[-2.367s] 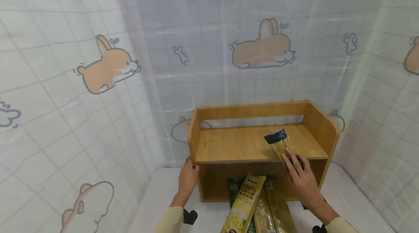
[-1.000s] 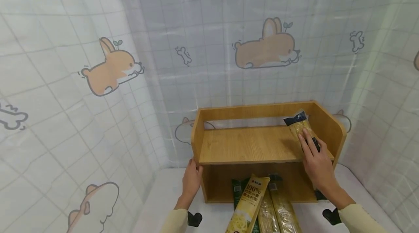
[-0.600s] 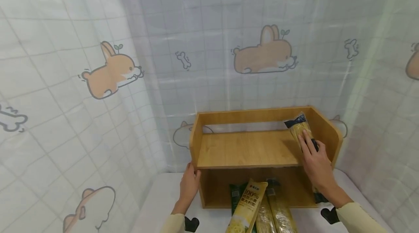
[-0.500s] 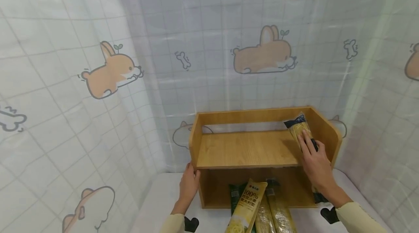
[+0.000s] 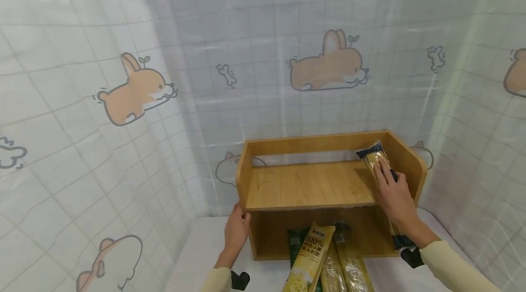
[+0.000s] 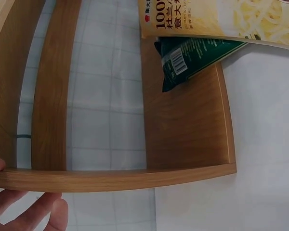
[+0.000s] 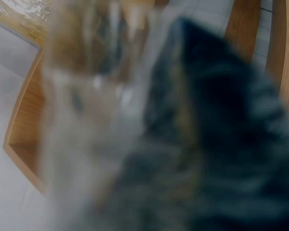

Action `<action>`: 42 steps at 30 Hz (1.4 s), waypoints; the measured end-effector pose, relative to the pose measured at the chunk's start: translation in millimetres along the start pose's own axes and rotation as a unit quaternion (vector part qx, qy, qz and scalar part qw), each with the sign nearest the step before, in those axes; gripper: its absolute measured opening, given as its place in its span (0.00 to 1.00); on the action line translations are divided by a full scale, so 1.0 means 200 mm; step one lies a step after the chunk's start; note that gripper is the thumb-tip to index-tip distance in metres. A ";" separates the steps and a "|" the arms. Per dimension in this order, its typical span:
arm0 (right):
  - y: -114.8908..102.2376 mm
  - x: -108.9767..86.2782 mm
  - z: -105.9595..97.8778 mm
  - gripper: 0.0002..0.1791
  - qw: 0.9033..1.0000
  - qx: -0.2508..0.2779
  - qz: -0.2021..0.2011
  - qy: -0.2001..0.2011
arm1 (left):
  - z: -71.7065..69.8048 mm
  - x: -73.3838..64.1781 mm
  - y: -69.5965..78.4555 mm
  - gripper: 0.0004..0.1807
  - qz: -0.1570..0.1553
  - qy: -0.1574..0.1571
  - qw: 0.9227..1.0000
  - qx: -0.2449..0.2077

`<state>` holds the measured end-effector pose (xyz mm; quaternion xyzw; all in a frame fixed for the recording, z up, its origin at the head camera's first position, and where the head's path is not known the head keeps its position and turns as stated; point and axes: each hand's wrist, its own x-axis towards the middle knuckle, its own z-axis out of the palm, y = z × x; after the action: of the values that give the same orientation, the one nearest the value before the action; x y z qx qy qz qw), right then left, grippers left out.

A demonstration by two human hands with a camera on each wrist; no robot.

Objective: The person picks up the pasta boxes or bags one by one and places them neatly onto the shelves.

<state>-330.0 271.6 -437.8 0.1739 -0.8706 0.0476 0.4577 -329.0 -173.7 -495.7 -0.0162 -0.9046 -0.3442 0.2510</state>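
Observation:
My right hand (image 5: pixel 395 196) grips a long pack of spaghetti (image 5: pixel 373 157) with dark blue ends and a clear middle. The pack slants over the right part of the upper shelf, close to the right side panel, and its lower end shows below my wrist. In the right wrist view the blurred wrapper (image 7: pixel 221 125) fills most of the picture. My left hand (image 5: pixel 237 230) holds the left side panel of the wooden shelf unit (image 5: pixel 304 185); in the left wrist view, fingers (image 6: pixel 31 211) lie on the outer face of that panel.
Several pasta packs lean at the lower compartment's opening: a yellow one (image 5: pixel 310 255) on top, a green one (image 5: pixel 293 242) beneath, and clear-wrapped golden ones (image 5: pixel 353 260) to the right. The unit stands on a white tabletop (image 5: pixel 197 246), with a patterned curtain (image 5: pixel 263 109) behind.
The right hand has carried the spaghetti pack rightward and back, from over the shelf's front edge toward the right side panel. In the last second it barely moved. The left hand stayed on the panel.

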 end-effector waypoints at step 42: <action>0.11 0.12 -0.01 0.27 0.971 0.040 0.105 -0.213 | 0.01 0.00 -0.01 0.19 -0.015 0.001 1.000 -0.002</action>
<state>-348.8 287.0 -416.6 0.1062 -0.9588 0.0923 0.2468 -329.9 -173.5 -497.4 -0.0027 -0.9039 -0.3498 0.2462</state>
